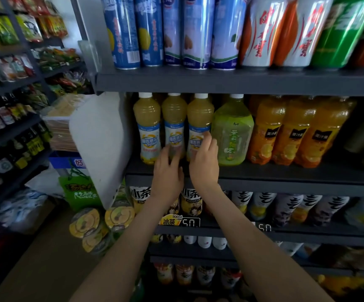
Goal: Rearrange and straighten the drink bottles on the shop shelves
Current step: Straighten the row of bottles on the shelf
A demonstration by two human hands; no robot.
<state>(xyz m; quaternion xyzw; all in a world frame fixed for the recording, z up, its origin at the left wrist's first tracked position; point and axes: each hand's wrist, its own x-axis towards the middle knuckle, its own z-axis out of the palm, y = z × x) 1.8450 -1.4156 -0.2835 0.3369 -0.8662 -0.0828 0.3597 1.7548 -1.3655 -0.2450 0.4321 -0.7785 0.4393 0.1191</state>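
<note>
1. Snack racks (13, 62) stand far to the left of the green tea bottle (231, 131), across the aisle.
2. A white side panel (100, 138) closes the shelf unit, well to the left of the green tea bottle.
3. Three yellow juice bottles stand upright in a row on the middle shelf (285, 171), all left of the green tea bottle and on the same shelf. All three have white caps and face label forward.
   - The left yellow bottle (147, 127) is the farthest from the green tea bottle.
   - The middle yellow bottle (174, 123) is the second away from it.
   - The right yellow bottle (199, 118) stands just beside the green tea bottle.
4. The left hand (168, 171) is raised to the lower part of the middle yellow bottle, left of the green tea bottle. Its fingers are motion-blurred, so it cannot be told whether they grip.
5. The right hand (205, 162) is at the right yellow bottle, at the near left edge of the green tea bottle. Its fingers (207, 140) are spread and lie against the label, with the back of the hand toward the camera.
6. Orange juice bottles (289, 131) stand directly to the right of the green tea bottle.
7. Blue cans (150, 31) stand on the shelf above the green tea bottle and to its left.
</note>
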